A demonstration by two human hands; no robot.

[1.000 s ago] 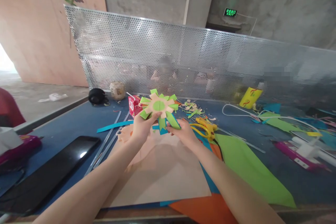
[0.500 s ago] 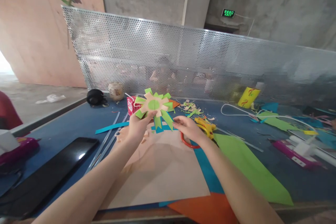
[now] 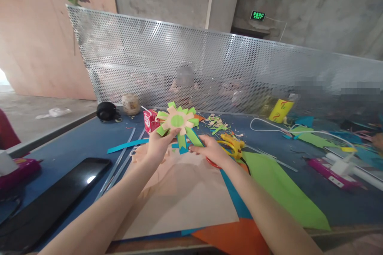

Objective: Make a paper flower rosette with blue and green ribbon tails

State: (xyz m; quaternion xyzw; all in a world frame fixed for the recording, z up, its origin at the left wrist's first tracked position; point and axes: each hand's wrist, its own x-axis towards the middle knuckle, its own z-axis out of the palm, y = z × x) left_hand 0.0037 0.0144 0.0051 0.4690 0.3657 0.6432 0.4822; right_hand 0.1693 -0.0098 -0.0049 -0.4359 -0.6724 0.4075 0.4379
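A paper rosette [image 3: 177,120] in green and cream, with green-and-blue ribbon tails at its bottom, is held up over a cream sheet [image 3: 191,195]. My left hand [image 3: 160,145] is closed on the rosette's lower edge, the thumb resting on its front. At the lower right tail, my right hand [image 3: 211,151] has its thumb and fingers round the tail's end. Scissors with red handles [image 3: 213,162] lie partly hidden beneath that hand. Just beyond it sits a yellow tool [image 3: 231,145], its kind unclear.
Green [image 3: 281,187] and orange sheets [image 3: 236,237] lie at right and front. A black phone [image 3: 56,203] is at left, near clear strips [image 3: 118,163]. Behind stand a red drink carton [image 3: 149,120], a jar [image 3: 131,104], paper scraps [image 3: 218,123] and a perforated metal screen [image 3: 167,55].
My right hand has moved slightly left and closed round the end of the rosette's right tail, where its fingers were looser before. My left hand keeps its hold.
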